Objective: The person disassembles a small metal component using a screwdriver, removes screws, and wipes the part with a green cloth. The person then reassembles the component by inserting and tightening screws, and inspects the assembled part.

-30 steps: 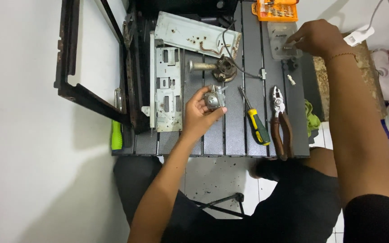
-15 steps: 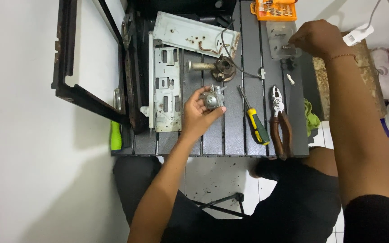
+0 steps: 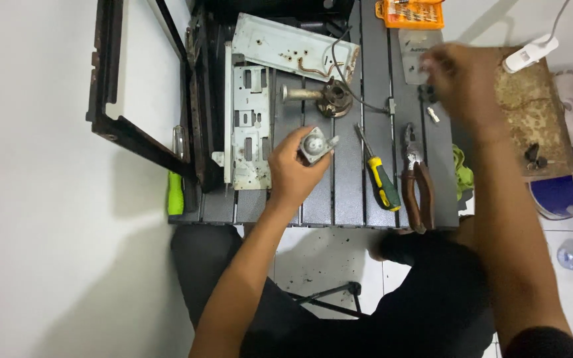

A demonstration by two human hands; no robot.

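Metal part [image 3: 316,144] in left hand [image 3: 293,174]

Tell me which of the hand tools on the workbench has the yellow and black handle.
The screwdriver, lying just right of the left hand. The pliers beside it have brown handles, and the tool at the bench's left edge is bright green.

Small part [image 3: 316,144]: dull grey metal. Bracket [image 3: 250,126]: matt, rust-spotted sheet metal. Surface [image 3: 349,192]: dark, speckled. Screwdriver [image 3: 381,179] handle: glossy plastic.

Small grey metal fitting [image 3: 316,144] with rounded centre, tilted, gripped above the dark slatted bench
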